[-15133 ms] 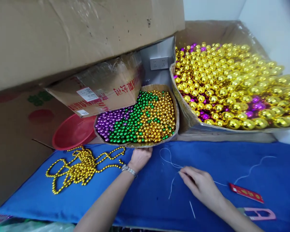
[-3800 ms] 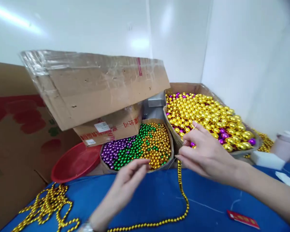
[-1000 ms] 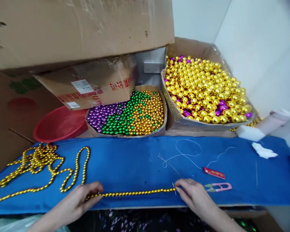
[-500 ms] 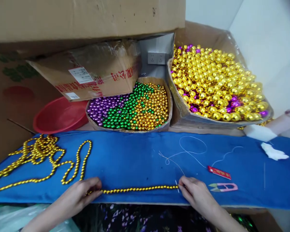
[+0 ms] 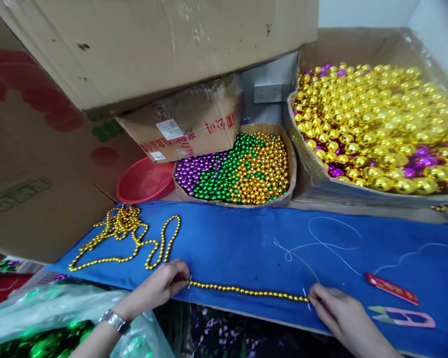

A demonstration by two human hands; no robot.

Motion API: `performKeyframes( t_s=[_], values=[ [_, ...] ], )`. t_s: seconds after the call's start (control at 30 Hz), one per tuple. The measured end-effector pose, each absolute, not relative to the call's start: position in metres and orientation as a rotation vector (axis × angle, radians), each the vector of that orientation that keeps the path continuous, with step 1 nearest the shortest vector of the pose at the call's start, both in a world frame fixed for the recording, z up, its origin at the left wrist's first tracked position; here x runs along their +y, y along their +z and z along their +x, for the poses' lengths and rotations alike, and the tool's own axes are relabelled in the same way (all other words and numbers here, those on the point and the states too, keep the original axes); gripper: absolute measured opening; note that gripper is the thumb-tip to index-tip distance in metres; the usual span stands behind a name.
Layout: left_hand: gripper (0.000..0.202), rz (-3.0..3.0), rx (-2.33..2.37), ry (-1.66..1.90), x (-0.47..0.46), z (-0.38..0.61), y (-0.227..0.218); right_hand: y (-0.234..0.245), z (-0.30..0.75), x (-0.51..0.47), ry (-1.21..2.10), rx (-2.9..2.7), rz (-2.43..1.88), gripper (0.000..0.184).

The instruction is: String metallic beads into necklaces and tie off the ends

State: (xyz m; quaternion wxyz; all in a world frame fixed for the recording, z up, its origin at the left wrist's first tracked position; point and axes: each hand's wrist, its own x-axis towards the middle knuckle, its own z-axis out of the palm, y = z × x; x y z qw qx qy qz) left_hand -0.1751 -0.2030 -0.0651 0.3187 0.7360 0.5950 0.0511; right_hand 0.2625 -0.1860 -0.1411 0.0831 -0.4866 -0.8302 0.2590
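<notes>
A strand of small gold beads [image 5: 246, 291] stretches nearly straight along the front of the blue cloth [image 5: 227, 238]. My left hand [image 5: 168, 281], with a metal watch [image 5: 114, 321] on its wrist, pinches the strand at its left. At the other end my right hand [image 5: 338, 308] pinches the strand with finger and thumb. Short white marks show beside each set of fingertips. More gold bead string [image 5: 123, 223] lies looped in a pile beyond my left hand. Right of my right hand are pink thread snips [image 5: 403, 316] and a red card [image 5: 392, 288].
White thread [image 5: 321, 242] lies curled on the cloth. Behind are a box of small purple, green and gold beads [image 5: 235, 171], a box of large gold balls [image 5: 377, 129], a red basin [image 5: 145, 181] and cardboard boxes [image 5: 171, 49]. A plastic bag with green balls [image 5: 59, 323] sits lower left.
The view has swung left, so everything appears shifted right. Both hands still hold the strand; a white mark now shows beside my left fingertips too.
</notes>
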Motion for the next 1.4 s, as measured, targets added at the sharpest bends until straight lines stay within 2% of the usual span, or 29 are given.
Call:
performKeyframes(
  t_s=[0.23,0.67,0.77,0.93,1.07,1.4],
  values=[
    [0.012,1.940,1.586,0.122,-0.202,-0.173,-0.064,-0.142,0.263,-0.185,0.829,-2.453,-1.424,0.023],
    [0.014,2.030,1.621,0.066,-0.208,-0.165,-0.061,-0.166,0.271,-0.188,0.673,-2.367,-1.354,0.015],
    [0.016,2.085,1.673,0.054,-0.201,-0.160,-0.054,-0.149,0.269,-0.176,0.569,-2.429,-1.315,0.018],
    [0.023,2.188,1.798,0.073,-0.174,-0.148,-0.035,-0.117,0.279,-0.133,0.111,-2.351,-1.288,0.020],
    [0.022,2.220,1.874,0.085,-0.153,-0.139,-0.027,-0.102,0.284,-0.099,-0.119,-2.336,-1.340,0.025],
    [0.014,2.179,1.766,0.318,-0.130,-0.113,-0.029,-0.103,0.292,-0.064,-0.128,-2.371,-1.550,0.022]
  ],
)
